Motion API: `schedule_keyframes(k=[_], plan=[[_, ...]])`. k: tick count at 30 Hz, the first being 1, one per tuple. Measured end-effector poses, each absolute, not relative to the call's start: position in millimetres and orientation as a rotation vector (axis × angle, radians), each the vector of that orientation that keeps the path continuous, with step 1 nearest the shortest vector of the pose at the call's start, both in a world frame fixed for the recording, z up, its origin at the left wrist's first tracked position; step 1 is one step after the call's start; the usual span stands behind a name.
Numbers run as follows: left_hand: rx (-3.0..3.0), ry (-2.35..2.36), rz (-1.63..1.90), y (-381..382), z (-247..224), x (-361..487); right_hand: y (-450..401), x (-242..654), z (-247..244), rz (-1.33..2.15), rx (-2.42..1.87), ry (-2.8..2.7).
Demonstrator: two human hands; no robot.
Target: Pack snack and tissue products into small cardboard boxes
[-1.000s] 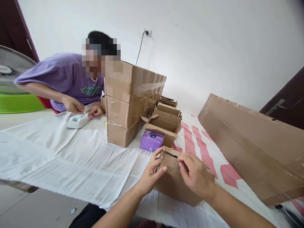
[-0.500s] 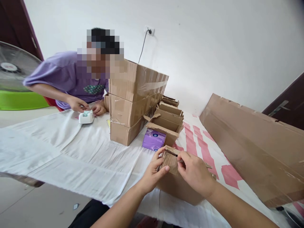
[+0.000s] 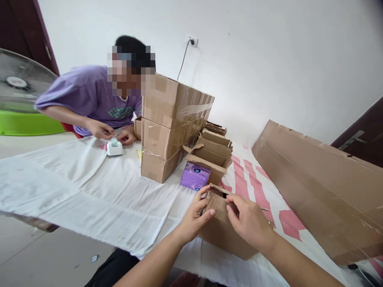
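Observation:
A brown cardboard box (image 3: 226, 235) lies at the near edge of the cloth-covered table, its top flaps partly folded. My left hand (image 3: 194, 217) rests on the box's left end, thumb on top and fingers spread round the edge. On the right, my right hand (image 3: 249, 219) touches the top beside a dark gap under a flap, its fingers bent and partly hidden. Just beyond the box sits a purple packet (image 3: 195, 175), against an open carton (image 3: 214, 154).
Stacked closed boxes (image 3: 158, 137) stand left of centre, with open cartons behind the packet. A person (image 3: 86, 95) leans over a white tape dispenser (image 3: 114, 148) at the left. A large cardboard panel (image 3: 314, 187) stands along the right.
My right hand has shifted slightly right, and its fingers have loosened, showing more of the gap. The view has turned a little; my left hand stays on the box.

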State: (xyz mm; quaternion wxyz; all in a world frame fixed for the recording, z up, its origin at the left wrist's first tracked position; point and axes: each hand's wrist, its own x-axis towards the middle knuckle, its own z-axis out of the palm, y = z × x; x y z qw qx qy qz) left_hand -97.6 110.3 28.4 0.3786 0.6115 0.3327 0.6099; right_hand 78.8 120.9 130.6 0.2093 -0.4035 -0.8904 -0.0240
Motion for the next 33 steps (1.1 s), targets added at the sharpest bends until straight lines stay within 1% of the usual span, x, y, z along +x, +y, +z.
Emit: schedule_keyframes(k=[12, 16, 19, 25, 28, 33], plan=[[1.577, 0.858, 1.564, 111, 27, -98, 114, 68, 127, -0.515, -1.226, -2.525], [1.594, 0.88, 1.563, 110, 27, -98, 118, 69, 126, -0.602, -1.204, -2.559], [1.603, 0.906, 1.559, 110, 28, -98, 124, 75, 126, -0.528, -1.196, -2.528], [1.704, 0.967, 1.503, 108, 25, -95, 124, 103, 126, -0.205, -1.076, -2.36], [1.835, 0.991, 1.447, 105, 23, -89, 119, 117, 120, -0.207, -1.019, -2.265], [1.958, 1.032, 1.459, 102, 20, -82, 116, 144, 115, -0.192, -1.056, -2.124]])
